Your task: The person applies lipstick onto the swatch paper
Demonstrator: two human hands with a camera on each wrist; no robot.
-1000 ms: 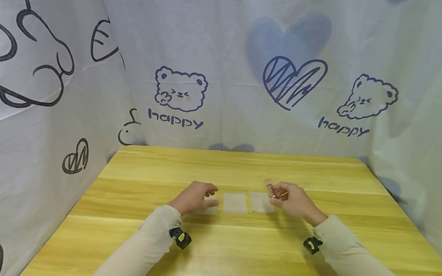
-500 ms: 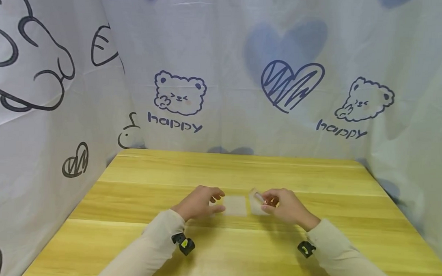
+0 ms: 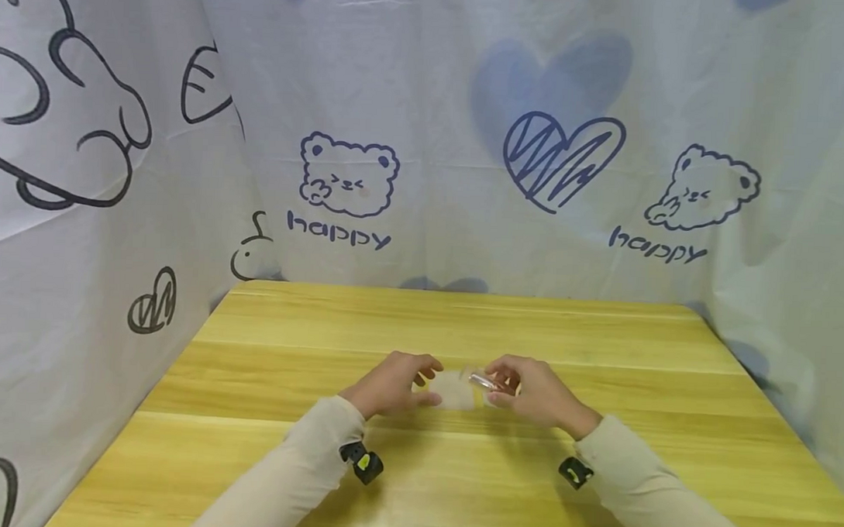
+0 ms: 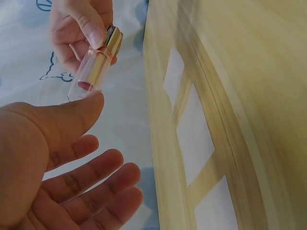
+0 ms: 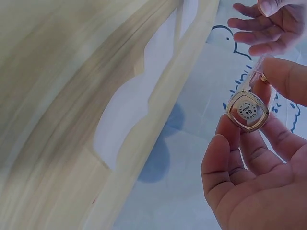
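Vs 1 s ago: hands nearer each other. L hand [image 3: 393, 383] has shifted inward, fingertips now by the L side of the mid paper [image 3: 455, 390]; L paper [image 5: 190, 17], partly showing then, is now hidden by that hand in head view. R hand [image 3: 539, 392] has come in a bit too, & the lipstick [image 4: 98, 67] it holds went from near-upright, see-through end up, to leaning well over, that end twd L hand.

R fingers: narrow, thumb + fingertips pinching lipstick by its gold part; base faces R wrist cam, label reads "04". L fingers: wide, thumb well off the rest, loosely bent, holding nothing. In L wrist view the L thumb tip overlaps the see-through end, but head view shows a gap there. Lipstick pos: up off the bench [image 3: 415, 465], btwn the hands, approx over the strip btwn mid & R paper [image 5: 117, 122].

Edges: 3 papers in a row, narrow wood strips btwn. Far bench edge is well behind them, printed cloth [image 3: 432, 178] hanging just past it; more cloth beyond both side edges. Room: wide wood behind the papers, more btwn the forearms on near side, & from each sleeve out to its side edge. Tightest spot is btwn the two hands.
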